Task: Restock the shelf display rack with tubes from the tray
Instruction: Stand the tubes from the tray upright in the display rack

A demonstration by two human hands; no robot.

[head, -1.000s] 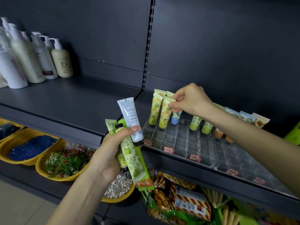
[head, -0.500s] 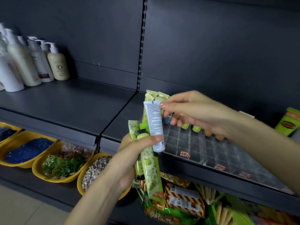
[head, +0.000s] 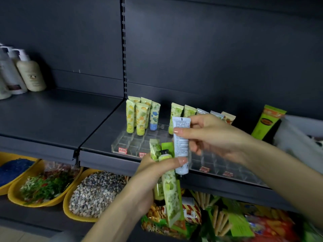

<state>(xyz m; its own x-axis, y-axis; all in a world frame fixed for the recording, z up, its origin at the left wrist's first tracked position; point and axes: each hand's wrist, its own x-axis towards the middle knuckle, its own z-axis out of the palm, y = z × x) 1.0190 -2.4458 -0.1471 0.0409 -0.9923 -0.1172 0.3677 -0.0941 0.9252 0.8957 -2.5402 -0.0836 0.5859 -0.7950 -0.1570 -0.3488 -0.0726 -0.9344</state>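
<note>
My left hand (head: 153, 173) grips a bundle of tubes below the shelf edge: green patterned tubes (head: 170, 191) and a white tube (head: 181, 145) with small print. My right hand (head: 211, 137) pinches the upper part of that white tube between thumb and fingers, while my left thumb still lies across its lower end. Behind both hands a clear acrylic display rack (head: 129, 141) sits on the dark shelf. Yellow tubes (head: 138, 117), a blue tube (head: 154, 116) and several green and orange ones (head: 189, 110) stand in its back rows.
A large green tube (head: 265, 122) leans at the right beside a white container (head: 300, 135). Pump bottles (head: 30, 74) stand on the left shelf. Yellow bowls (head: 83, 213) of pebbles and plants sit below, with snack packs (head: 227, 222) at the lower right.
My right hand left the tubes in the rack, came forward and took hold of the white tube in my left hand's bundle. The view shifted right.
</note>
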